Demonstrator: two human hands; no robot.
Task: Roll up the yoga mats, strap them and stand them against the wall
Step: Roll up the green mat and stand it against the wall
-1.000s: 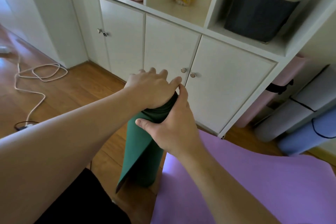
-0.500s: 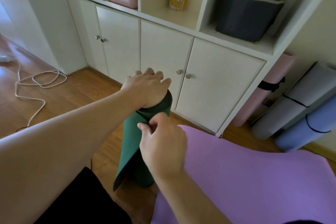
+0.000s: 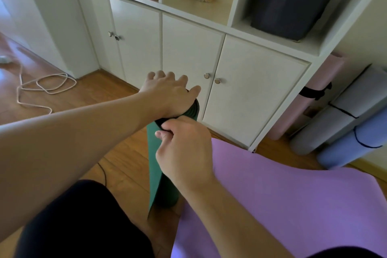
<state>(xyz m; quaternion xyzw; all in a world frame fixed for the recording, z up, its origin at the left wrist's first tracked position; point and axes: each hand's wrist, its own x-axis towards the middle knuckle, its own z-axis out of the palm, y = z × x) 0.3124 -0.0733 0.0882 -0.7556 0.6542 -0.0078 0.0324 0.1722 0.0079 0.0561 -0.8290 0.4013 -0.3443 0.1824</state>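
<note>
On the wooden floor (image 3: 69, 109) before the white cabinet (image 3: 251, 94), a green mat (image 3: 159, 184) stands upright, rolled, its loose outer edge hanging free down the left side. Left hand (image 3: 169, 96) lies over the roll's top end, fingers spread and nearly straight, palm pressing down. Right hand (image 3: 184, 151) sits just below it, fingers curled tight, pinching the mat's upper edge against the thumb. Beside the roll, touching its base, one purple mat (image 3: 282, 195) lies unrolled and flat. Three more rolled mats lean by the wall at the right: one pink mat (image 3: 314, 81), one grey mat (image 3: 343, 111) and one blue mat (image 3: 356, 142), each circled by a dark strap.
</note>
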